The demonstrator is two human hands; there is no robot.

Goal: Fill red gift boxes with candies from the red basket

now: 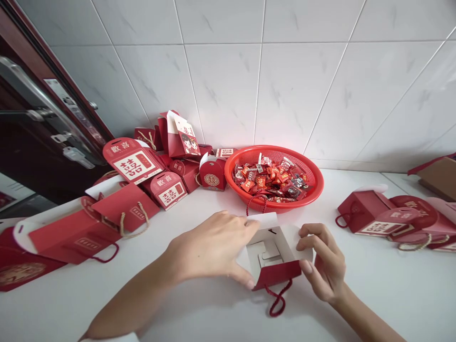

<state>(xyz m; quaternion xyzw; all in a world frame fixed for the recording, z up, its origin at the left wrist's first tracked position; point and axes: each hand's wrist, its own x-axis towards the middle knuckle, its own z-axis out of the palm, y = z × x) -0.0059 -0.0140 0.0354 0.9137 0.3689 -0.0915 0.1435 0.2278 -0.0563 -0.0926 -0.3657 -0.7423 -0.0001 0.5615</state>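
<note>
A small red cardboard gift box (280, 272) stands on the white table, its top unfolded and its pale inside showing. Folded bottom flaps are visible within it, and a dark red cord loop hangs from its front. My left hand (213, 247) grips the box along its left side, thumb at the front corner and fingers over the far left edge. With thumb and fingers, my right hand (322, 261) holds the rounded white flap on the right side. Just behind the box sits a red plastic basket (318, 187) of wrapped candies (274, 178).
Several red gift boxes (135, 209) crowd the left and back left, some with their tops up. More red boxes (374, 213) are at the right, near a brown cardboard box (436, 178). A tiled wall (221, 85) rises behind; a dark door (39, 142) is at left.
</note>
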